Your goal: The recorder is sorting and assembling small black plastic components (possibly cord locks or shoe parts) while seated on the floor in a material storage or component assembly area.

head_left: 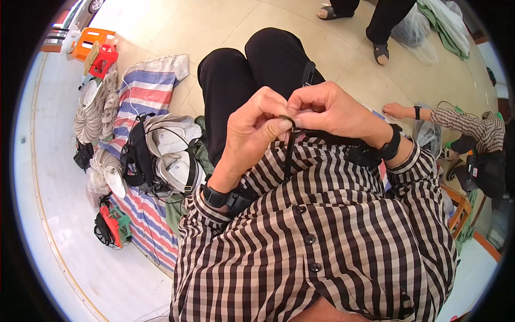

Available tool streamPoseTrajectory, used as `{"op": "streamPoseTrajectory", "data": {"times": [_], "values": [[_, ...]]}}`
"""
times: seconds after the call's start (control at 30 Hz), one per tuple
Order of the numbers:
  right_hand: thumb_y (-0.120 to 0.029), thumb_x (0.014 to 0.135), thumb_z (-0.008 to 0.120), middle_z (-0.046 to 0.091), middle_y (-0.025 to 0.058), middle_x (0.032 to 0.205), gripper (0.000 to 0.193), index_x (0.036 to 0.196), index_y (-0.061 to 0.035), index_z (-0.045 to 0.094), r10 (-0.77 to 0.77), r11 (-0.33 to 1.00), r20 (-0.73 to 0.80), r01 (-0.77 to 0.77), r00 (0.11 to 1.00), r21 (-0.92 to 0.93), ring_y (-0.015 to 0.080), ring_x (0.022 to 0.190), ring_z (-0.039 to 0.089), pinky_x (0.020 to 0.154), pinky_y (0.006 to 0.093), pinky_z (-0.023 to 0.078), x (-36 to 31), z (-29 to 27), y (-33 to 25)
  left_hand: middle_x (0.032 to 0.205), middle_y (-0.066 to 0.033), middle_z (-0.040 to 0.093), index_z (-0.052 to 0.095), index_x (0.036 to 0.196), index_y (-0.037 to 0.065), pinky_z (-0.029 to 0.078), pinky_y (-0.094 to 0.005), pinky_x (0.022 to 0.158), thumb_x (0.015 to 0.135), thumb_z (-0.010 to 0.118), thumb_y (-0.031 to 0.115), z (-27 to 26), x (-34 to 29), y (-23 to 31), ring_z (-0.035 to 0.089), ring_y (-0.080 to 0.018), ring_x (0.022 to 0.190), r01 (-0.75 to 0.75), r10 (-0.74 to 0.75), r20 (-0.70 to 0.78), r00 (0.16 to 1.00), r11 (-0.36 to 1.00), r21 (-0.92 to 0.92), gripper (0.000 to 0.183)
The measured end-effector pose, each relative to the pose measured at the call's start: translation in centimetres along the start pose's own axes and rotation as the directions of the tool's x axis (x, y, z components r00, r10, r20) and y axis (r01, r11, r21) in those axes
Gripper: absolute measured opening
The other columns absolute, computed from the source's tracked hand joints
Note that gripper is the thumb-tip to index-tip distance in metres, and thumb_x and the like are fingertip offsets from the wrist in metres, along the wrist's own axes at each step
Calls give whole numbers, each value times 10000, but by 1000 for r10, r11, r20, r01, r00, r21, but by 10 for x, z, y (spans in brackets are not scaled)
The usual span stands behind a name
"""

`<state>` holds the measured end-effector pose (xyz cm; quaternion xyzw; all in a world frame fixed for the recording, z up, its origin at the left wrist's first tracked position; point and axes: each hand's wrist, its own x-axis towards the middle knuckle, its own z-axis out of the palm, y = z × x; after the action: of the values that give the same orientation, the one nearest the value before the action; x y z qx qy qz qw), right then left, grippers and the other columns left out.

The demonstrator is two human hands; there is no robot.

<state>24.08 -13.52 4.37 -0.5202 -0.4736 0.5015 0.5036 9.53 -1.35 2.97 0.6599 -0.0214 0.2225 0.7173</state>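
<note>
Above my lap, my left hand (256,124) and my right hand (330,111) meet with thumbs and forefingers pinched together. Between them they grip a thin dark strip (290,150), bent at the top, with one end hanging down in front of my checked shirt. The fingertips partly cover it, so whether it is a strap or a band I cannot tell. A black strap-like piece (308,73) lies on my thigh just beyond the right hand. Each wrist wears a black band.
To the left, a striped tarp (148,88) bears a black-and-white bag (177,147) and bundles of pale flat pieces (92,110). Orange (92,42) and red stools (105,60) stand behind. At right, another person's arm (456,119) reaches in; someone's sandalled feet (381,52) and plastic bags (412,29) are ahead.
</note>
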Motion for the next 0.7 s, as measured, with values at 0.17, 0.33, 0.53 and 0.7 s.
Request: {"op": "streamPoseTrajectory", "data": {"times": [0.17, 0.33, 0.53, 0.7], "values": [[-70, 866, 553, 644, 60, 762, 110, 877, 26, 605, 85, 943, 25, -88, 996, 322, 102, 679, 634, 632, 216, 528, 1, -2, -2, 866, -63, 515, 530, 893, 6, 457, -201, 585, 851, 598, 44, -6, -2, -7, 519, -84, 655, 83, -91, -48, 995, 984, -157, 88], [-83, 850, 587, 647, 67, 769, 116, 891, 21, 615, 86, 962, 55, -97, 995, 256, 107, 666, 630, 617, 213, 520, 2, -5, 0, 840, -53, 512, 535, 869, 18, 449, -198, 587, 842, 627, 101, -5, -1, -6, 507, -86, 658, 107, -114, -48, 992, 986, -132, 127], [-71, 805, 630, 650, 56, 753, 104, 868, 11, 638, 95, 943, 103, -123, 990, 309, 92, 652, 617, 624, 201, 501, 4, -9, 9, 849, -46, 514, 580, 852, -2, 477, -208, 599, 830, 620, 25, -9, 1, -11, 547, -95, 688, 177, -176, 29, 984, 953, -247, 52], [-70, 797, 637, 645, 45, 731, 100, 863, 4, 644, 73, 978, 132, -97, 989, 183, 78, 644, 610, 615, 192, 490, 5, -10, 8, 830, -41, 522, 592, 831, 6, 468, -204, 599, 810, 651, 47, -9, -2, -12, 536, -87, 695, 159, -154, 41, 987, 966, -203, 75]]}}
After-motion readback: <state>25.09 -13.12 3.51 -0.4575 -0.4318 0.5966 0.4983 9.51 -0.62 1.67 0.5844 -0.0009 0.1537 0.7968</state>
